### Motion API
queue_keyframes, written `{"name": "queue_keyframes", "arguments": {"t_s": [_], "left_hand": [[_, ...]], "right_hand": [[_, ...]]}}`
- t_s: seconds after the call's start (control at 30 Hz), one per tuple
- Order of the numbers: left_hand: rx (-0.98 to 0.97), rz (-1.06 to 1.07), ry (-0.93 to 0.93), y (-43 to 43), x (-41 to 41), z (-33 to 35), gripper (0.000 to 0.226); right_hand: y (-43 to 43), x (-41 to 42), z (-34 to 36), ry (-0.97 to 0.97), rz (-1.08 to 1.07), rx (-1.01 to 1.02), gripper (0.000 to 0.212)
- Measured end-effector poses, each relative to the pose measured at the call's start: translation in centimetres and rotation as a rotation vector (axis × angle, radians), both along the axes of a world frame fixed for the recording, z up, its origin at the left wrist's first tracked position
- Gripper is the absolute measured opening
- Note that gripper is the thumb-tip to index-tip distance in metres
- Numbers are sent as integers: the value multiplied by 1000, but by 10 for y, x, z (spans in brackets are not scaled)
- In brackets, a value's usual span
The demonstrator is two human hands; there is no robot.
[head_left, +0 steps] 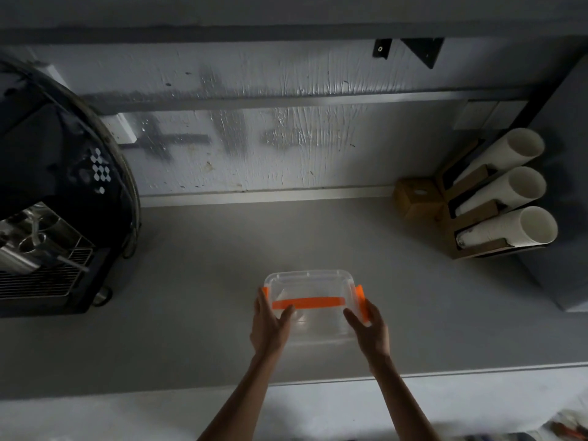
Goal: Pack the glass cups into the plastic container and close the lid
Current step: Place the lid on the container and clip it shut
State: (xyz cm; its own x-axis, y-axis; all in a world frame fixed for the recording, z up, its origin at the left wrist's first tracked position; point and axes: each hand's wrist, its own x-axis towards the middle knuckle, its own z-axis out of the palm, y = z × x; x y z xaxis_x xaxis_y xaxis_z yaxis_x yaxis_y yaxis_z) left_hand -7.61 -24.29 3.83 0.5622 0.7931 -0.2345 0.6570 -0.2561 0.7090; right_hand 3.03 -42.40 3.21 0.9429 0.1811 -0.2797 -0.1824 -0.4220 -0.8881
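Note:
A clear plastic container (310, 283) with an orange handle across its lid and orange side clips rests on the grey counter (203, 329), near the front edge. My left hand (269, 327) grips its left side with the thumb on top. On the right side, my right hand (370, 329) holds the container over the orange clip. The lid looks seated on the box. No glass cups show in the view, and I cannot tell what is inside the box.
A black coffee machine (54, 198) with a metal drip grate fills the left. At the right stands a cardboard holder (471, 246) with three stacks of white paper cups (509, 230), and a small brown box (416, 198) sits by the wall.

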Motion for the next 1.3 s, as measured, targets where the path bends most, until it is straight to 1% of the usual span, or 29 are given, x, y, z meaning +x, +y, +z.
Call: {"name": "queue_keyframes", "arguments": {"t_s": [0.07,0.1,0.13,0.2,0.23,0.27,0.33,0.5,0.6,0.63,0.67,0.7,0.73,0.77,0.8,0.83,0.9,0.93,0.97,1.13,1.2,1.27,1.3], "left_hand": [[-10,7,4,1,0,1,89],[-13,8,2,1,0,0,89],[-19,9,-3,1,-1,0,90],[-35,2,-22,1,-1,0,91],[-40,-3,-33,2,-1,0,91],[-41,-5,-39,3,-1,0,91],[-30,-7,-46,5,-1,0,91],[-9,2,-52,6,-1,-3,91],[-27,-13,-81,8,2,-4,90],[-66,-20,-114,11,2,-6,89],[-153,-9,-168,15,2,-8,88],[-263,22,-224,19,-1,-10,88],[-364,54,-246,23,-6,-13,90],[-424,82,-245,26,-12,-15,90],[-425,76,-228,28,-16,-15,86],[-408,56,-232,30,-19,-17,78],[-391,70,-295,36,-22,-19,58],[-387,100,-334,42,-21,-16,50],[-388,121,-364,47,-19,-12,48],[-363,106,-371,60,-14,-2,45],[-346,67,-382,62,-14,-2,47],[-280,3,-359,63,-13,1,55],[-180,-28,-322,61,-13,1,59]], "right_hand": [[4,-8,3,-117,-38,-120,57],[4,-10,2,-129,-43,-127,59],[3,-9,0,-106,-35,-90,62],[1,-5,-2,11,-12,38,73],[1,-3,-3,49,0,80,75],[3,-1,-2,39,10,84,73],[8,-2,-4,-44,1,36,63],[23,-12,-5,-133,-134,-21,45],[26,-14,-3,-198,-160,-43,41],[23,-11,-4,-190,-130,-42,42],[18,-7,-5,-151,-91,-40,46],[13,-4,-7,-86,-44,-26,53],[8,-3,-9,5,-13,15,61],[5,-4,-11,99,-15,89,68],[6,-7,-11,159,-22,155,70],[9,-9,-10,173,-13,212,66],[19,-12,-6,130,51,255,51],[26,-12,-3,113,64,277,47],[34,-10,1,110,65,303,46],[49,-8,-4,72,82,276,42],[53,-10,-7,14,74,211,40],[56,-9,-8,-25,87,100,52],[55,-11,-8,-30,113,35,60]]}}
